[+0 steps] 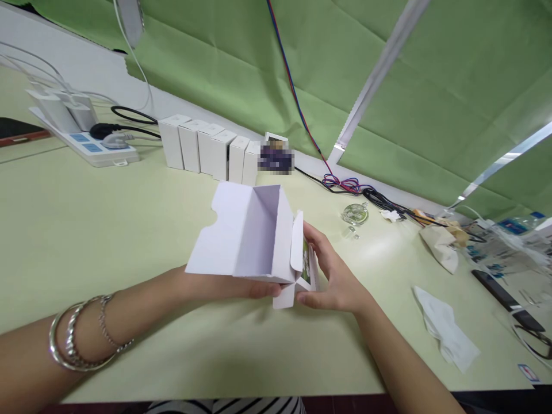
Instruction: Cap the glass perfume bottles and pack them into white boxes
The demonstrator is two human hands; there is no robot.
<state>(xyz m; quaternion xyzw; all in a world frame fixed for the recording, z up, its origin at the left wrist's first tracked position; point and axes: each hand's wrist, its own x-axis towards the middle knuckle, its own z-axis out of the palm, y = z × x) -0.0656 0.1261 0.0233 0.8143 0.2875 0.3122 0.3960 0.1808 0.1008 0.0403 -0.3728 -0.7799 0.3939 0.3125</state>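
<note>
An open white cardboard box (pixel 282 241) is held tilted above the table, its wide notched flap spread to the left and small end flaps folded out on the right. My left hand (pixel 254 288) is closed on the box from below; most of its fingers are hidden behind the cardboard. At the box's right end, my right hand (pixel 334 276) is closed around a white-edged piece with a green picture (pixel 307 264). This piece lies against the small flaps, and I cannot tell whether part of it is inside the box.
A row of several white boxes (pixel 221 154) stands at the back. Left of it is a power strip (pixel 90 146) with plugs. A round glass ornament (pixel 355 214), bundled cables (pixel 382 201) and a white tissue (pixel 446 328) lie to the right.
</note>
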